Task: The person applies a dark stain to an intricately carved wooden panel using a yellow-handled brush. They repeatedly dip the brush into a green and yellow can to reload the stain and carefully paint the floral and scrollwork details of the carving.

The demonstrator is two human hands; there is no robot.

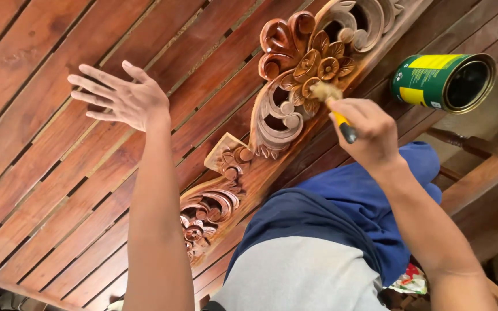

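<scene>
My right hand (367, 131) grips a small paintbrush (334, 108) with a yellow and black handle. Its bristles press on the carved wooden floral ornament (295, 75), where the flowers look glossy and reddish. The carving runs diagonally along a wooden rail, with a paler scroll section lower down (208, 210). My left hand (123, 97) is raised over the slatted wooden panel (47, 144), fingers spread, holding nothing.
An open green and yellow tin can (444, 80) lies on its side on the wood at upper right. My legs in blue shorts (353, 213) and a grey shirt fill the lower middle. More wooden furniture parts (485, 190) stand at right.
</scene>
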